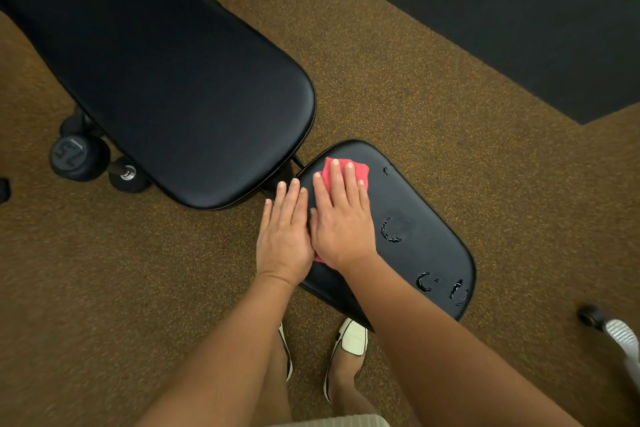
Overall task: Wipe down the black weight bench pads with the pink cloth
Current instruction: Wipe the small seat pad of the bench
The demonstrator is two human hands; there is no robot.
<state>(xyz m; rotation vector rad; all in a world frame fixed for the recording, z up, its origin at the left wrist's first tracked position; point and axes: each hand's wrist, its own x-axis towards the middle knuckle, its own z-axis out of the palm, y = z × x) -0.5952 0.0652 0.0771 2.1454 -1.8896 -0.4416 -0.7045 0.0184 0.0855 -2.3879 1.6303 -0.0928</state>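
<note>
The bench has two black pads: a long back pad (166, 80) running to the upper left and a smaller seat pad (426, 211) at centre right. Wet streaks and droplets (393, 230) shine on the seat pad. My right hand (341, 218) lies flat with straight fingers on the pink cloth (360, 168), pressing it onto the seat pad's left end; only the cloth's far edge and a scrap by my wrist show. My left hand (285, 232) lies flat beside it, fingers straight, on the seat pad's left edge.
A dark dumbbell marked 25 (78, 156) lies on the speckled brown floor under the back pad. A black mat (519, 10) covers the upper right. My feet in white shoes (349, 343) stand below the seat pad. A wheel and a grey part (620, 333) sit at right.
</note>
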